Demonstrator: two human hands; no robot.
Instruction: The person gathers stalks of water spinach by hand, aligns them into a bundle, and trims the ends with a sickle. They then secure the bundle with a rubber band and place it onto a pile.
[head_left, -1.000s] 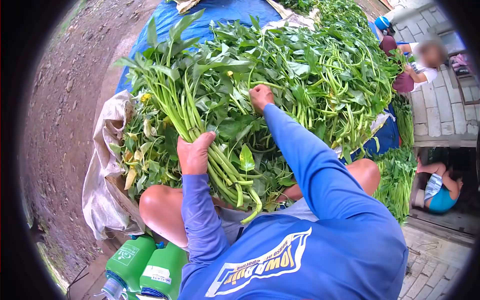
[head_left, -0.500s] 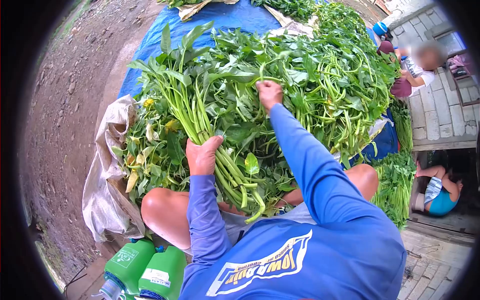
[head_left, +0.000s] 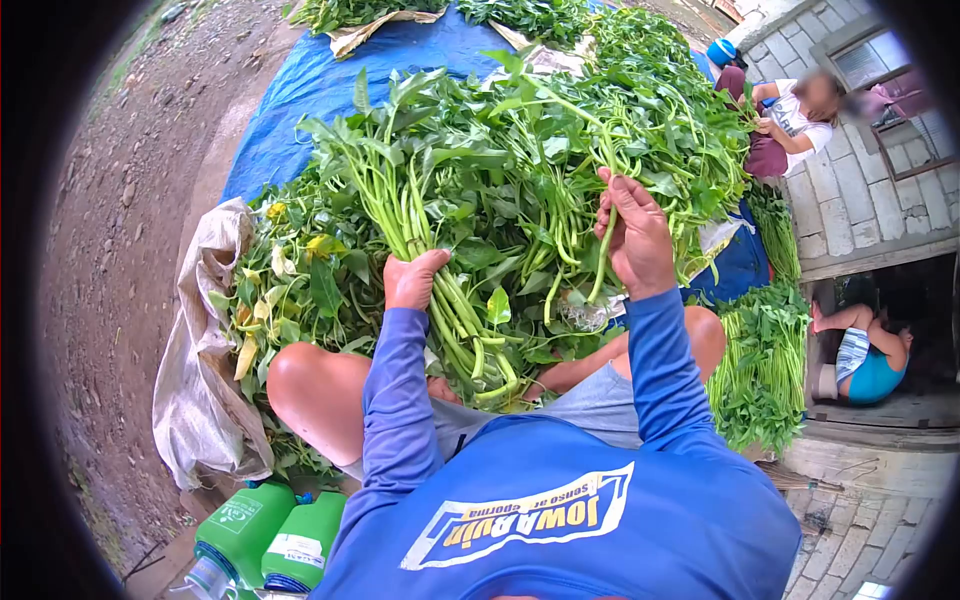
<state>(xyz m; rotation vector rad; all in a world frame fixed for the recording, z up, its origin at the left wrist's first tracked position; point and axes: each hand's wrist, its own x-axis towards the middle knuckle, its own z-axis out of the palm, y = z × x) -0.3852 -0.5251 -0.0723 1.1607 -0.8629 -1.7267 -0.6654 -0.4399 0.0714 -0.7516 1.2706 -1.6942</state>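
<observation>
My left hand (head_left: 410,282) is wrapped round a bunch of water spinach (head_left: 400,215), leaves pointing away and cut stem ends hanging toward my lap. To its right, my right hand (head_left: 638,235) pinches a single water spinach stem (head_left: 604,262) between thumb and fingers. That stem's leafy top reaches up and to the left over the big heap of water spinach (head_left: 560,160), and its cut end hangs below the hand. Both hands are over the near side of the heap, in front of my crossed legs. Yellowed leaves (head_left: 252,345) lie at the heap's left edge.
A blue tarp (head_left: 300,120) lies under the greens, with a pale sack (head_left: 205,350) at left. Green jugs (head_left: 240,525) stand at lower left. More bundled greens (head_left: 760,370) lie at right. One person (head_left: 795,120) sits by the block wall; another (head_left: 870,360) is in a doorway.
My right hand has moved right and nearer to me, and now holds a stem upright. My left hand keeps the bunch, and the view has shifted slightly.
</observation>
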